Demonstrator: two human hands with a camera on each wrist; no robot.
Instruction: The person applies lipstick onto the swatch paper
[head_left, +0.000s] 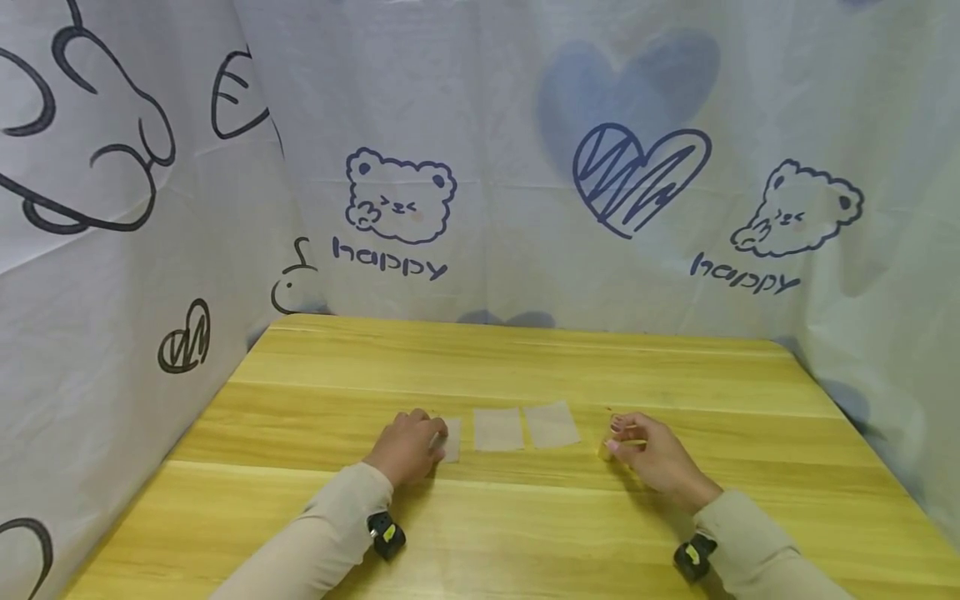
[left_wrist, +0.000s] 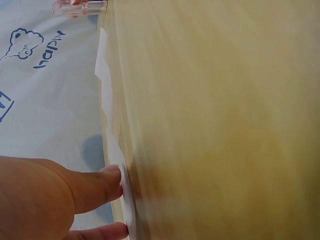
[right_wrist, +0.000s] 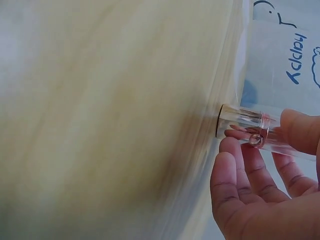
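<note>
Three small off-white paper squares lie in a row across the table. My left hand (head_left: 408,446) is at the leftmost square (head_left: 452,442) and covers part of it; the left wrist view shows the thumb and a finger with their tips on the paper. The middle square (head_left: 498,430) and the slightly turned right square (head_left: 551,423) are both untouched. To the right of the row, my right hand (head_left: 652,454) holds a clear tube (right_wrist: 242,117) between thumb and curled fingers. This tube stands upright with its base at the tabletop, and a small wire loop (right_wrist: 256,139) shows on its side.
The wood-patterned table (head_left: 510,533) has white cloth walls (head_left: 487,108) with drawn bears and hearts behind it and along its left and right sides. A dark band with a small device (head_left: 386,535) sits on the left wrist; a similar one (head_left: 694,557) is on the right.
</note>
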